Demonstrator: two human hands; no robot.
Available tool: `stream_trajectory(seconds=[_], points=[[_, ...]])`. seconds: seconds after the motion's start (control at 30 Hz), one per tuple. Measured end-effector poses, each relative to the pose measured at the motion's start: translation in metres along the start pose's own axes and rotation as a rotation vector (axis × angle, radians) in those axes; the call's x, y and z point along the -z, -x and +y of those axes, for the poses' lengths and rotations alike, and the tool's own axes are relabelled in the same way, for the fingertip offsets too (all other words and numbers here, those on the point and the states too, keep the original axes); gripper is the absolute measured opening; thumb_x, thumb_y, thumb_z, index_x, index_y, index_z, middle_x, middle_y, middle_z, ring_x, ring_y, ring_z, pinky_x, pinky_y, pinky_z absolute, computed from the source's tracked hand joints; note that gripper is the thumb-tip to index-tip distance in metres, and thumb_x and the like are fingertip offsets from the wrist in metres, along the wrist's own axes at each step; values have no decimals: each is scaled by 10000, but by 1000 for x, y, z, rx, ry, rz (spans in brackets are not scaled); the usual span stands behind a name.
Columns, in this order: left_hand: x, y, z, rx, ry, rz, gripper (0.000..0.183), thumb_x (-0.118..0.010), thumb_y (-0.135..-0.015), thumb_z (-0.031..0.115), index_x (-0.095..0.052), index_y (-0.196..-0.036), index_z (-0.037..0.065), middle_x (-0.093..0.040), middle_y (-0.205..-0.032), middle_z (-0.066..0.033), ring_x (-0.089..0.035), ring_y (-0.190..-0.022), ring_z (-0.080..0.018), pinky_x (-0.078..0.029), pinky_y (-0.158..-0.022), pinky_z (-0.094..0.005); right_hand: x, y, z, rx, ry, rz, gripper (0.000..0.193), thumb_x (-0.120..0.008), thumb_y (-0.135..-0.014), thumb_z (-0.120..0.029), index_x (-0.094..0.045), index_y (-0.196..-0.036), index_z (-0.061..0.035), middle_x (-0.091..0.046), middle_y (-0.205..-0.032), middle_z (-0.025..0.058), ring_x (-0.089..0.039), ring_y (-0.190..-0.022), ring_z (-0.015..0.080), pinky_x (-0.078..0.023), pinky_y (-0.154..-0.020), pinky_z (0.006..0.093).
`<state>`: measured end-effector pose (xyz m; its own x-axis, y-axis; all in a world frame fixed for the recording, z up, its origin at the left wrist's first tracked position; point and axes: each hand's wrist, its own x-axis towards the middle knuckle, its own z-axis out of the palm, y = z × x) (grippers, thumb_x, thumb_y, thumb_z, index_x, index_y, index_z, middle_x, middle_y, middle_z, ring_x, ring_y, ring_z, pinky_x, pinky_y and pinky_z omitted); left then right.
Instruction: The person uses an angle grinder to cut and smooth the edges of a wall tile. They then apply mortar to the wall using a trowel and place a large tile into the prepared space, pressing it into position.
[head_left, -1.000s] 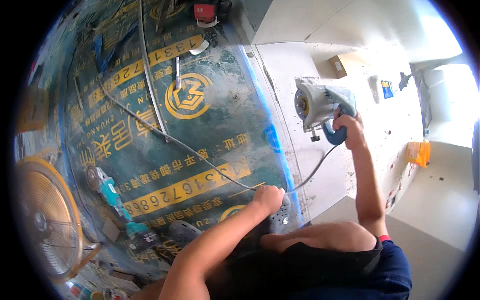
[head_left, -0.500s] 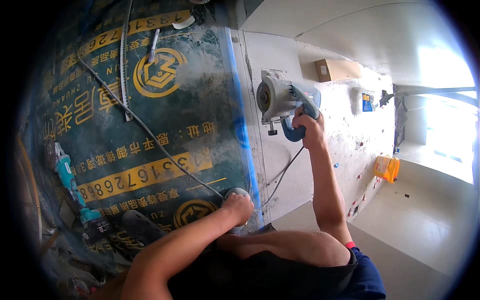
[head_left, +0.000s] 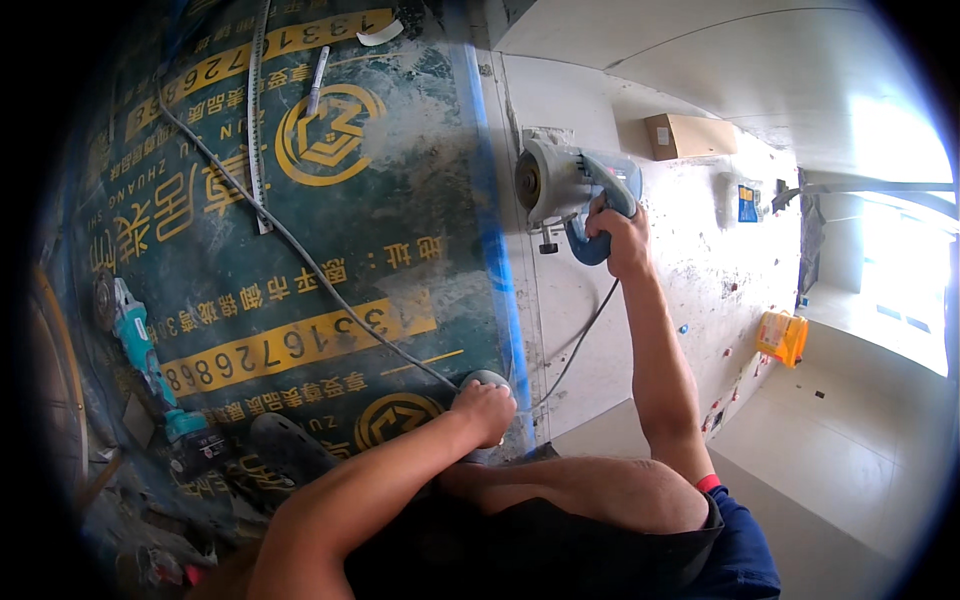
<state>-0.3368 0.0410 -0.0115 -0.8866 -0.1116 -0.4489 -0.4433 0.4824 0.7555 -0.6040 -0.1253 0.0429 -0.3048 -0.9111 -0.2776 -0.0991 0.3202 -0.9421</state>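
Note:
My right hand is closed around the blue rear handle of a grey handheld circular saw. The saw stands on the pale tiled floor, its round blade side toward the green floor covering. A dark knob sticks out at its near side. From its handle a grey power cord runs back toward my left hand. That hand rests with fingers curled at the toe of a grey shoe, beside the cord. Whatever its fingers grip is hidden.
Green printed sheeting covers the left, edged with blue tape. On it lie a steel ruler, a marker and a teal angle grinder. Off to the right are a cardboard box and a yellow container.
The view has shifted slightly. Against the floor, the saw and my right hand have moved a little left and away. My left hand stays by the shoe.

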Motion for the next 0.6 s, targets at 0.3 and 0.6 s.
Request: stream_trajectory(seconds=[0.3,0.6], points=[[-2,-2,-1,-2,2,16,164,-619,-815,103,-669,-972,100,-647,-1089,-117,-633,-1102,-293,-472,-936,-460,0,-4,1,-20,-13,-9,42,-577,-693,1,-593,-732,3,-579,-660,70,-548,-600,160,-445,-596,277],[-1,0,-2,-15,15,18,165,-613,-821,96,-666,-977,100,-644,-1086,-119,-630,-1094,-293,-469,-935,-455,-1,-7,2,-42,28,-18,53,-582,-696,0,-595,-747,4,-581,-670,68,-549,-606,158,-443,-595,279]])
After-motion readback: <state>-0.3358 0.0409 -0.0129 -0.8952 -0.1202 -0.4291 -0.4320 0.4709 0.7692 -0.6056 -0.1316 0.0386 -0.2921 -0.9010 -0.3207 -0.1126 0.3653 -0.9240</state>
